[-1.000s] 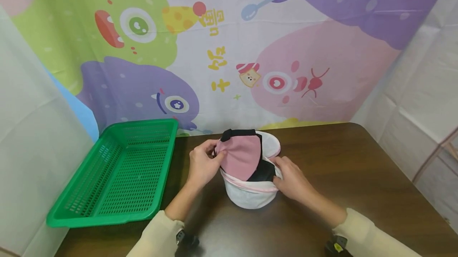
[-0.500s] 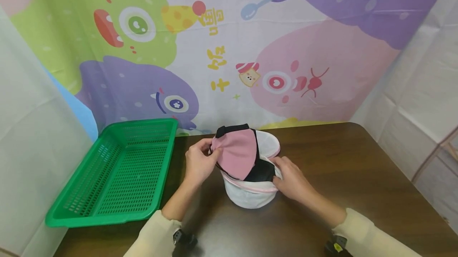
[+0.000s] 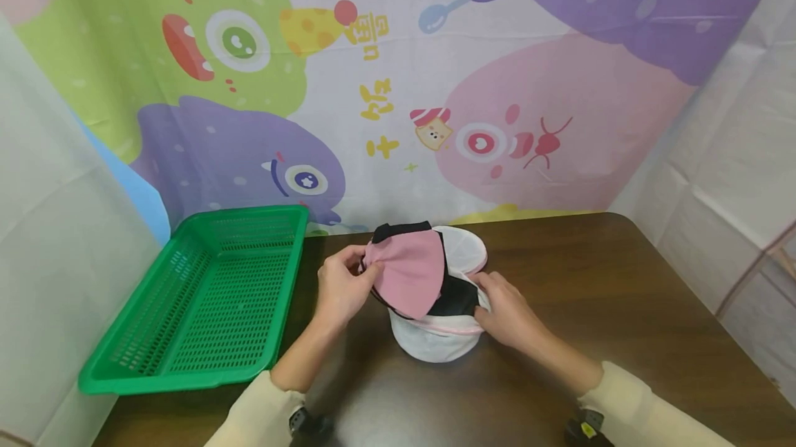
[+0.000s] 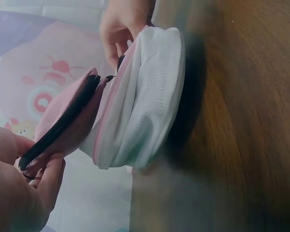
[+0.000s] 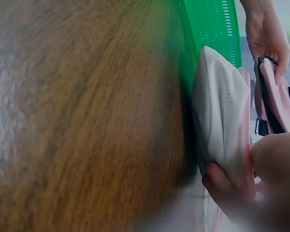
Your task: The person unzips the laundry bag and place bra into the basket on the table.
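Note:
My left hand (image 3: 340, 287) pinches the left end of a pink fabric pouch (image 3: 407, 271) with black trim and a black strap. The pouch is tilted over the mouth of a white mesh laundry bag (image 3: 435, 342) edged in pink, whose round lid (image 3: 463, 251) lies folded back behind it. A black piece (image 3: 457, 298) shows in the bag's opening; I cannot tell if it belongs to the pouch. My right hand (image 3: 506, 309) grips the bag's right rim, thumb outside in the right wrist view. In the left wrist view the pouch (image 4: 70, 113) stands mostly clear of the mesh side.
A green plastic basket (image 3: 282, 316) with slotted walls stands left of the mesh bag on the brown wooden table (image 3: 578, 281). Behind the table hangs a cartoon-printed cloth (image 3: 385, 191). White fabric walls (image 3: 727, 177) close off the sides.
My left hand has drawn the pink pouch a little to the left, exposing more of the lid behind it. The right hand has kept its place on the rim.

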Available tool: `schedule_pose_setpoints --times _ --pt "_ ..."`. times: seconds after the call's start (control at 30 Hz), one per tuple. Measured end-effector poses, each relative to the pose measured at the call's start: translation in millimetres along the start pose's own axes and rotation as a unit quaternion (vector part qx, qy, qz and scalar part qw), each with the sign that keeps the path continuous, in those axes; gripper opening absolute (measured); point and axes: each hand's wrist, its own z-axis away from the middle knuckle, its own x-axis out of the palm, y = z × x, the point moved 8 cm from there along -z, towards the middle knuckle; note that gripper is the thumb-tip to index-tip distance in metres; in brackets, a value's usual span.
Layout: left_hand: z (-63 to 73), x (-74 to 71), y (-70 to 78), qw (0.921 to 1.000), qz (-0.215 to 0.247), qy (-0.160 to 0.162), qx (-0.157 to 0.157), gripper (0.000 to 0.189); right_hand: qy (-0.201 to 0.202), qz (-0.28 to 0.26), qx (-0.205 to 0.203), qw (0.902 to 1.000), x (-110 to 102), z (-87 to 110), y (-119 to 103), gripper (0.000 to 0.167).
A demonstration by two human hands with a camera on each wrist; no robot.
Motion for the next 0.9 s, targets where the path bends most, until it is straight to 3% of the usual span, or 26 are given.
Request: schedule_pose_setpoints --times 0.2,0.6,0.73,0.9 --pt "2.0 -3.7 2.2 0.9996 -0.011 -0.023 0.009 0.024 0.018 0.006 -0.031 0.9993 17.4 -9.0 32.7 0.054" --pt "7.0 -15.4 -10.2 0.9993 -0.015 -0.031 -0.014 0.023 -0.014 -0.011 0.008 0.9998 -4.8 2.8 -12.5 0.051" --pt "6.2 -20.0 -8.2 0.9992 -0.011 -0.034 -0.019 0.024 0.001 0.006 -0.009 0.9999 10.5 -4.4 10.5 0.05" --pt "5.6 -25.3 -3.9 0.9991 -0.017 -0.034 -0.019 0.024 0.001 -0.004 -0.021 0.9998 10.1 -3.8 11.2 0.051"
